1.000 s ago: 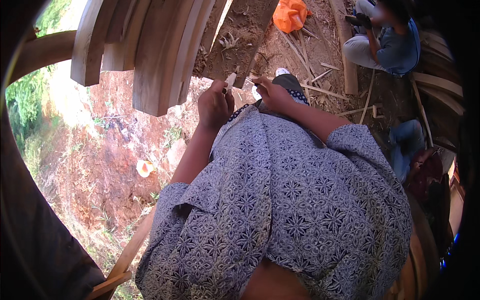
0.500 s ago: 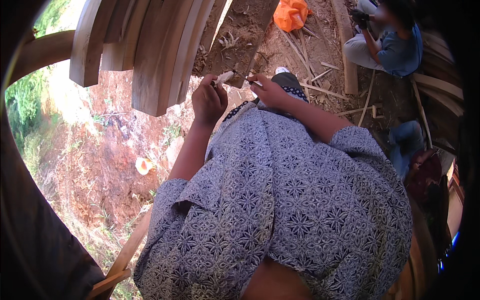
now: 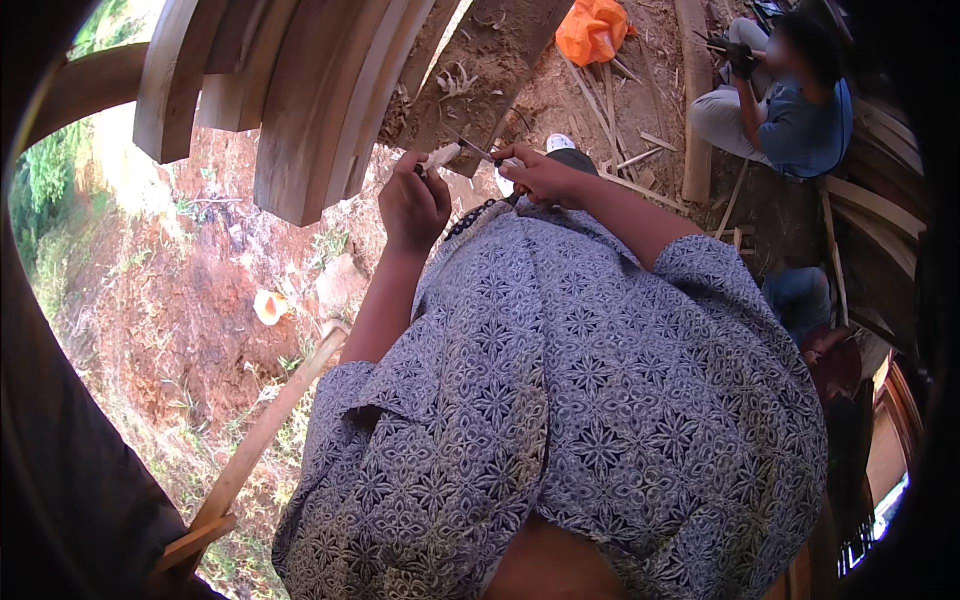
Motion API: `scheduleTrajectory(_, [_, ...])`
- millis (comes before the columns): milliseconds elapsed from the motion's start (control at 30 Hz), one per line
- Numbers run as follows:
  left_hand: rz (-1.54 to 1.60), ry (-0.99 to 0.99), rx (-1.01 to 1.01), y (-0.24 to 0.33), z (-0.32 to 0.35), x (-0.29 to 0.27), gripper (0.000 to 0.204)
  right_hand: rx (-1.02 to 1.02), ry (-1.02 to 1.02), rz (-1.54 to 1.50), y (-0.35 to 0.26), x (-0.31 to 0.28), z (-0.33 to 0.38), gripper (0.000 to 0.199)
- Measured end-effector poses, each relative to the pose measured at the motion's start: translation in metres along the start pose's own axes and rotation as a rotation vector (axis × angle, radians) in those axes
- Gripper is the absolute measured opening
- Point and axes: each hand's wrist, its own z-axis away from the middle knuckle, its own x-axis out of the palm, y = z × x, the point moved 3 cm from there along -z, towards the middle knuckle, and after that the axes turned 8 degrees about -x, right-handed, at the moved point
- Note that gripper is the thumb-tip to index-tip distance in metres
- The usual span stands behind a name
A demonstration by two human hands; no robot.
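My left hand [image 3: 412, 205] is closed around a small pale piece of wood [image 3: 441, 156], its light end sticking out toward the right. From my right hand [image 3: 545, 178] a thin dark blade, apparently a knife [image 3: 474, 148], points left toward that piece, its tip close to the wood. Whether blade and wood touch I cannot tell. Fingers hide most of the knife's handle. Just beyond both hands lies a broad brown board [image 3: 490, 95] with curled shavings [image 3: 457, 80] on it.
Thick planks [image 3: 310, 110] stand side by side at the upper left, above a sunlit earth slope [image 3: 200, 330]. Beyond my hands lie an orange plastic bag [image 3: 592, 30] and wood strips. A person in blue [image 3: 800, 130] sits at the right; another person's jeans [image 3: 797, 300] show lower down.
The view has shifted slightly. The blade in my right hand now shows more plainly beside the pale wood. Over at the right, the seated person's gloved hands have shifted.
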Motion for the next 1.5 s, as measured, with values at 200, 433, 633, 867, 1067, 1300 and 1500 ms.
scheduleTrajectory(200, [-0.032,0.06,-0.111,-0.007,0.001,0.007,0.026,-0.638,0.077,0.537,-0.061,0.023,0.018,0.038])
scheduleTrajectory(433, [-0.056,0.124,-0.349,0.015,0.011,0.012,0.028,-0.302,-0.078,0.515,-0.008,-0.035,-0.031,0.041])
scheduleTrajectory(633, [-0.038,0.18,-0.446,0.023,0.007,0.023,0.028,-0.578,-0.018,0.601,0.005,-0.045,-0.059,0.041])
scheduleTrajectory(867, [-0.118,0.206,-0.461,0.043,0.011,0.031,0.029,-0.316,-0.176,1.003,-0.045,-0.068,-0.026,0.042])
scheduleTrajectory(1067, [-0.115,0.242,-0.494,0.047,0.019,0.04,0.03,-0.234,-0.169,0.505,-0.022,-0.062,-0.046,0.04])
scheduleTrajectory(1300, [-0.144,0.189,-0.471,0.06,0.037,0.041,0.029,-0.522,-0.22,0.754,-0.064,-0.056,-0.006,0.033])
scheduleTrajectory(1500, [-0.146,-0.039,-0.639,0.094,0.036,0.028,0.021,-0.281,-0.238,0.828,-0.062,-0.072,-0.013,0.03])
